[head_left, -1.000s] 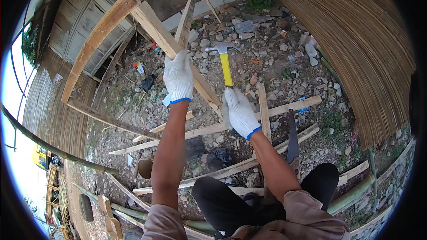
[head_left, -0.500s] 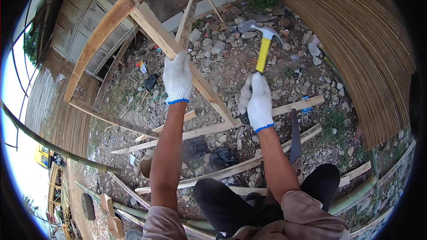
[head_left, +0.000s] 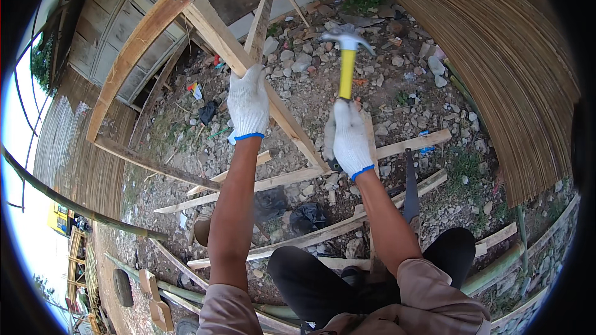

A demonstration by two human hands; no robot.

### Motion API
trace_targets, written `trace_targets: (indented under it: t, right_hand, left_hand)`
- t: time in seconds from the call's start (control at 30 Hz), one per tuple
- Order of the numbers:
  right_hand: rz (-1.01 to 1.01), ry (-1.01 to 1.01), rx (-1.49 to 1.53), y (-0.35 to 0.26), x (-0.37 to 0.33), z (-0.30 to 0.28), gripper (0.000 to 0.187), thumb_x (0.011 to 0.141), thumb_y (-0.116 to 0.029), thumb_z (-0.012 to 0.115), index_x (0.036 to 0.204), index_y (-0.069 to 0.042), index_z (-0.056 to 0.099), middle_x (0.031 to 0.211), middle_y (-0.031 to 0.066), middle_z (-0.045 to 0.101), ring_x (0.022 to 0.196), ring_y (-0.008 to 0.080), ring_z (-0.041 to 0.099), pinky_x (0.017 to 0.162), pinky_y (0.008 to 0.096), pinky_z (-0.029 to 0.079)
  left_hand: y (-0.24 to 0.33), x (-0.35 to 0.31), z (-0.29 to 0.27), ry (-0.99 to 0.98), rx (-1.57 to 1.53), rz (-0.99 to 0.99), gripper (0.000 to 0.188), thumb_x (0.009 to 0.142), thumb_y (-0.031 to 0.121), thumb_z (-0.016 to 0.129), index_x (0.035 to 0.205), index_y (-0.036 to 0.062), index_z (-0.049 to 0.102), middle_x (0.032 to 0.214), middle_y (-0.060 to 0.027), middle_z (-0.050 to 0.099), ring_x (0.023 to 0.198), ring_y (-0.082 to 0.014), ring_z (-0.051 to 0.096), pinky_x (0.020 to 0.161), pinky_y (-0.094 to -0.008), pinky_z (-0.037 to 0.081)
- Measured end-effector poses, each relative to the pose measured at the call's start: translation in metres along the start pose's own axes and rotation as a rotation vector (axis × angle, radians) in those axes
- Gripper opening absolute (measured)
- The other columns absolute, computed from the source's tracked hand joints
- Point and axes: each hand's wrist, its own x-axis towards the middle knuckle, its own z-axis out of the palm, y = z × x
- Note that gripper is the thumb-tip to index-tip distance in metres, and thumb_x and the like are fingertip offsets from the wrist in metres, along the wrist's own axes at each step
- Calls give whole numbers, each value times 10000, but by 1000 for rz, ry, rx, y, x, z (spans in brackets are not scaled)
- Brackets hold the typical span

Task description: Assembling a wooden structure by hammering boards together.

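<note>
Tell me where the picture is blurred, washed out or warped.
Head view: the hammer head is smeared, apparently by motion, while the left hand looks fairly sharp; head view: the sky at the left is overexposed to near white; head view: the long plank on the ground looks bowed, probably from the fisheye lens, and the picture's corners are black.

Matt knitted cloth gloves (head_left: 248, 107), shiny metal hammer head (head_left: 349, 40), rough bare wooden frame (head_left: 218, 38), crumpled plastic bag (head_left: 308, 217)

Frame (head_left: 217, 40) L of hammer (head_left: 348, 74); saw (head_left: 410, 189) R of R forearm (head_left: 389, 226); bags (head_left: 308, 218) on gnd (head_left: 388, 74) btwn forearms.
</note>
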Motion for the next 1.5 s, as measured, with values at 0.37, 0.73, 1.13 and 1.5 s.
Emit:
trace_targets:
  t: [0.37, 0.73, 1.13, 1.5]
  right_hand:
    - [-102, -202, -727, -71, 35, -22, 511, 1072, -544, 470, 1049, -49, 595, 695, 15, 536, 585, 115, 525, 537, 308, 437]
    - [-437, -765, -1833, -186, 87, 1, 462, 1091, -441, 411, 1128, -36, 629, 979, 263, 683, 970, 457, 654, 842, 538, 491]
    - [-381, -483, -1895, -196, 85, -2, 429, 1071, -437, 453, 1153, -50, 622, 955, 278, 699, 933, 472, 675, 819, 573, 503]
    - [31, -153, 53, -39, 20, -6, 279, 1093, -407, 518, 1023, -138, 524, 638, -58, 429, 426, 76, 375, 369, 264, 311]
  left_hand:
    - [-25, -14, -19, 59, -166, 94, 597, 1013, 164, 596, 1570, 84, 395, 1416, -246, 566, 1228, -382, 628, 1018, -403, 508]
    - [-27, 66, -19, -155, -650, -396, 576, 969, 476, 680, 1224, -41, 654, 1065, -124, 725, 965, -188, 675, 856, -352, 530]
    - [-26, 66, -14, -151, -630, -386, 558, 978, 470, 665, 1212, -37, 660, 1024, -105, 714, 915, -174, 653, 823, -345, 524]
    - [-30, 65, -16, -167, -701, -432, 555, 943, 425, 711, 1230, -38, 603, 1004, -101, 676, 880, -166, 615, 798, -330, 518]
